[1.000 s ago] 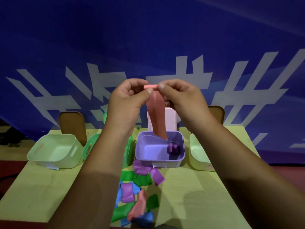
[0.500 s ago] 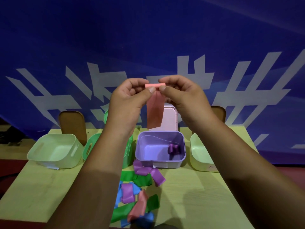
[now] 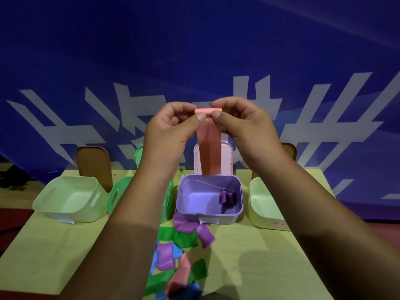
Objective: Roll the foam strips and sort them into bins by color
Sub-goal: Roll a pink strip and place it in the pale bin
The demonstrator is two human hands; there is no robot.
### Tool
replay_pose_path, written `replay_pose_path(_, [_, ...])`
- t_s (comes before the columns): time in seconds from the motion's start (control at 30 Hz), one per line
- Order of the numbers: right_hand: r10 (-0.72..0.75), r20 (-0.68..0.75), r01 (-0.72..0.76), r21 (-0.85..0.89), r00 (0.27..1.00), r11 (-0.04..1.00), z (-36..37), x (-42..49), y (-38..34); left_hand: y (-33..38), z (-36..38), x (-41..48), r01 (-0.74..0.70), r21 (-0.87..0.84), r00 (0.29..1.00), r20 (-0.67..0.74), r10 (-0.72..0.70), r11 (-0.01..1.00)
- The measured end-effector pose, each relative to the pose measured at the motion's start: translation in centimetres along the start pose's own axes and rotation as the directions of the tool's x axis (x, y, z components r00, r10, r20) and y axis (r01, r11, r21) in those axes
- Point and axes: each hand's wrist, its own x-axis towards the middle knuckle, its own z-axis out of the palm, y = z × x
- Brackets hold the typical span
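Left hand (image 3: pixel 166 133) and right hand (image 3: pixel 246 128), raised side by side above the tabletop (image 3: pixel 259 267). Each hand pinches the top end of a pink strip (image 3: pixel 210 148) between thumb and forefinger, the other fingers curled. The top end is turned over into a short first fold. The rest of the strip hangs straight down, and its free end lines up in this view with the far rim of the purple bin (image 3: pixel 207 217).

Bins stand in a row along the far edge of the tabletop:
- Toward the left corner, a pale green bin (image 3: pixel 65 200).
- Next to it, a green bin (image 3: pixel 114 195), partly hidden by the left forearm.
- At mid-edge, the purple bin, holding one purple roll (image 3: pixel 226 198) against its right wall.
- Toward the right corner, a pale yellow bin (image 3: pixel 264 211).

A pink panel (image 3: pixel 227 156) stands upright just behind the purple bin; whether it is a lid or a bin cannot be told. Two brown boards (image 3: pixel 93 165) stand behind the outer bins.

Loose strips (image 3: pixel 186 237) in purple, green, blue and pink lie in an overlapping heap. The heap runs from the front wall of the purple bin to the near edge.

A blue backdrop (image 3: pixel 194 50) with white marks hangs behind the tabletop.
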Motion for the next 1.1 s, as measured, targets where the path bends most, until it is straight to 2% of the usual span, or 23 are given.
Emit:
replay_pose_path(0.5, [0.008, 0.005, -0.008, -0.038, 1.0, 0.999, -0.3, 1.3, -0.5, 0.2, 0.6, 1.5, -0.073, 0.023, 0.997, 0.016, 0.073, 0.997])
replay_pose_path(0.83, [-0.018, 0.022, 0.02, -0.063, 1.0, 0.998, -0.2, 1.3, -1.4, 0.4, 0.7, 1.4, 0.004, -0.058, 1.0, 0.015, -0.003, 0.998])
replay_pose_path(1.1, [0.049, 0.024, -0.049, -0.008, 0.998, 0.999, 0.7, 0.2, -0.9, 0.3, -0.5, 0.4, -0.023, 0.04, 1.0, 0.001, 0.023, 0.999])
